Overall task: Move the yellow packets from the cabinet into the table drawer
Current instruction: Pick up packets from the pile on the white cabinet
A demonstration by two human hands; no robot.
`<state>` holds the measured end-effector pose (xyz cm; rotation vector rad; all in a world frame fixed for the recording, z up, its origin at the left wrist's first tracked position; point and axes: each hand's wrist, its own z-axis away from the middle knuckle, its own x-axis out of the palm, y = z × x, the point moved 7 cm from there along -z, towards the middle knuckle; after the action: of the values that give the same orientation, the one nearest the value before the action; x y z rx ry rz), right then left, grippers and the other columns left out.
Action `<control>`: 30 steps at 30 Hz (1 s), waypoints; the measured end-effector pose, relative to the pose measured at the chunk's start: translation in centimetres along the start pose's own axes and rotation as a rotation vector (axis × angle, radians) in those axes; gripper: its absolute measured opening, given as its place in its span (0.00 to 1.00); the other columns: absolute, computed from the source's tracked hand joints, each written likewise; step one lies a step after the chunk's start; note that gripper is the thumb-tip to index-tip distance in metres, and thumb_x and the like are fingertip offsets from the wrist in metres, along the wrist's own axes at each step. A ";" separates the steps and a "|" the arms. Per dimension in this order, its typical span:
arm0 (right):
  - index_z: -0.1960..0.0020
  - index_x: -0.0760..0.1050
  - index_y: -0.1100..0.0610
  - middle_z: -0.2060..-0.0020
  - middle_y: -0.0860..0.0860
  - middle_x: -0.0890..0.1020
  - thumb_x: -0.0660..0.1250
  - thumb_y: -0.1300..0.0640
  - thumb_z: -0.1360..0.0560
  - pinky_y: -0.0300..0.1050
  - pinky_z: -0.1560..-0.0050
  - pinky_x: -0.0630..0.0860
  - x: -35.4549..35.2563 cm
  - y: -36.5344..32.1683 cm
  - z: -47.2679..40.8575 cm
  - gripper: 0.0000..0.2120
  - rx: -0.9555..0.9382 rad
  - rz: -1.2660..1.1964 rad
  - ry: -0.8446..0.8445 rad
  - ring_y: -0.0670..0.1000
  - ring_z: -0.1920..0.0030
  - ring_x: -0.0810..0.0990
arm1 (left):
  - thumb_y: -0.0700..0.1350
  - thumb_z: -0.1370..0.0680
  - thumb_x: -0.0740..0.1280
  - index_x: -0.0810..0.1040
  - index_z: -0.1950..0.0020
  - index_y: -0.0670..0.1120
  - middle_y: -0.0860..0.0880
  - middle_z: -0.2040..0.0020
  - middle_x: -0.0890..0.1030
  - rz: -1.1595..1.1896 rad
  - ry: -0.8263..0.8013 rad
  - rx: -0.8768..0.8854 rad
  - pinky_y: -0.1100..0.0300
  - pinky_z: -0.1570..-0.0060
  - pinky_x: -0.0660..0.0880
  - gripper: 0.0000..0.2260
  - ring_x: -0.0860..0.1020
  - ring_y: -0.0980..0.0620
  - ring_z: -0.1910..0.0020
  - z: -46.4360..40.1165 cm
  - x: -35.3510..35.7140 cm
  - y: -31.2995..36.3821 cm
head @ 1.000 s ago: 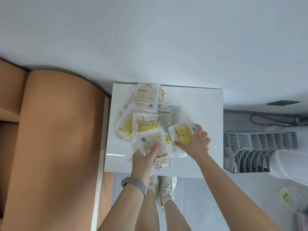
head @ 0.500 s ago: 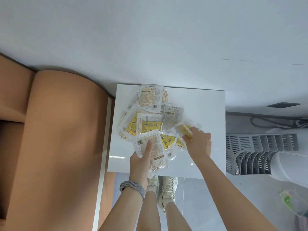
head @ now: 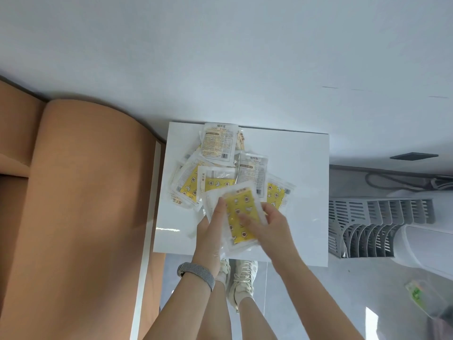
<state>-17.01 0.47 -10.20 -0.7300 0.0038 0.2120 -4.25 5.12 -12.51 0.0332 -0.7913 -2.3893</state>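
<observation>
Yellow packets (head: 221, 168) lie in a loose, overlapping pile on the white tabletop (head: 304, 168), occupying the left-centre area of the surface. Some packets lie printed-label side up; others show the yellow patterned face.

One held packet (head: 241, 217), yellow face up, sits at the 6 o'clock edge of the pile, on top of a small stack of further packets. The left hand (head: 210, 231) grips this stack from the 9 o'clock side, thumb extended along the top surface. The right hand (head: 267, 227) holds the same packet from the 3 o'clock side, thumb laid across the yellow face and the remaining fingers beneath. Both hands are closed on the held packet.

A grey wristband (head: 197, 272) is worn on the left wrist.

At 9 o'clock of the tabletop stands a tan upholstered panel (head: 85, 204). At 3 o'clock stands a grey slotted rack (head: 375, 227). At 6 o'clock, below the tabletop edge, a pair of light-coloured shoes (head: 241, 278) rests on the grey floor (head: 343, 290).
</observation>
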 end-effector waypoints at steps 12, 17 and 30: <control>0.68 0.67 0.55 0.77 0.41 0.70 0.66 0.58 0.24 0.31 0.70 0.66 2.1 -0.2 0.4 0.15 -0.077 0.155 0.133 0.42 0.73 0.67 | 0.51 0.24 0.71 0.81 0.51 0.52 0.51 0.58 0.87 -0.108 0.162 0.093 0.52 0.53 0.82 0.04 0.85 0.49 0.55 -0.6 -1.0 1.1; 0.62 0.76 0.51 0.55 0.43 0.76 0.71 0.46 0.28 0.36 0.59 0.69 2.2 -0.7 -1.0 0.09 -0.109 0.414 0.048 0.43 0.60 0.73 | 0.51 0.24 0.71 0.80 0.44 0.51 0.50 0.53 0.86 -0.084 0.200 0.120 0.54 0.55 0.81 0.10 0.85 0.51 0.55 -0.3 -2.2 1.2; 0.22 0.37 0.61 0.24 0.58 0.50 0.69 0.41 0.26 0.55 0.29 0.60 2.5 -4.4 -10.3 0.52 0.007 0.559 0.322 0.59 0.26 0.54 | 0.51 0.24 0.70 0.80 0.41 0.51 0.51 0.52 0.86 -0.020 0.221 0.097 0.60 0.60 0.81 0.12 0.85 0.54 0.55 -0.4 -4.9 1.7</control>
<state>-12.98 -9.03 -15.16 -0.7373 0.5194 0.6251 0.75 6.63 -12.72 0.3402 -0.8035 -2.3140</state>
